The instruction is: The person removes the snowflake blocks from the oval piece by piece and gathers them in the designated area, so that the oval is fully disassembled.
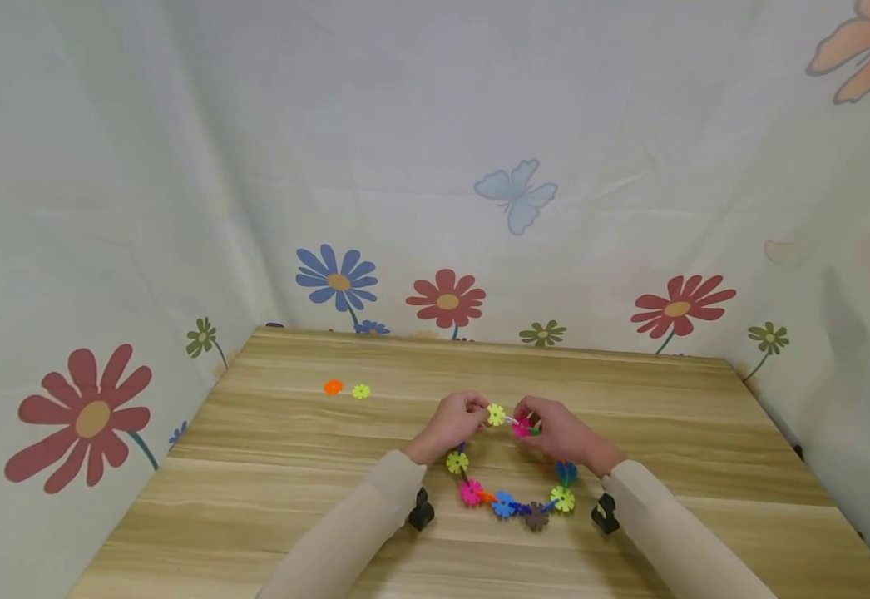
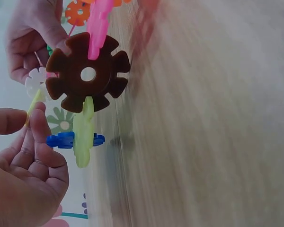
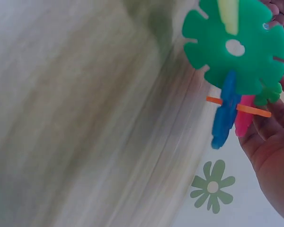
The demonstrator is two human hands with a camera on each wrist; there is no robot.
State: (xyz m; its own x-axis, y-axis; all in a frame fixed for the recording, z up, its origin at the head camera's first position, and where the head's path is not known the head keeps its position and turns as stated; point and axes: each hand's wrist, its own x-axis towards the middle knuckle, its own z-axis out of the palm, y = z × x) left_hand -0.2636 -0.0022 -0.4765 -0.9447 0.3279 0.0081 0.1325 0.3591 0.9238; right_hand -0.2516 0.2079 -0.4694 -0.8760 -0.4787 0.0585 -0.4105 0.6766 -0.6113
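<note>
A chain of slotted plastic flower discs hangs as a loop between the two hands, close over the table. My left hand (image 1: 452, 426) pinches a yellow disc (image 1: 496, 414) between thumb and finger. Linked to it are a white disc (image 2: 35, 84) and a pink disc (image 1: 521, 428), where my right hand (image 1: 561, 433) grips the other side of the loop. Lower down come another pink disc (image 1: 471, 492), a blue disc (image 1: 503, 504) and a brown disc (image 1: 536, 517). In the right wrist view a green disc (image 3: 255, 61) partly covers the right fingers.
A loose orange disc (image 1: 333, 387) and a loose yellow disc (image 1: 361, 391) lie at the table's back left. The wooden table (image 1: 270, 466) meets a flower-printed cloth (image 1: 390, 200) behind and at both sides. Black devices (image 1: 421, 510) sit under both wrists.
</note>
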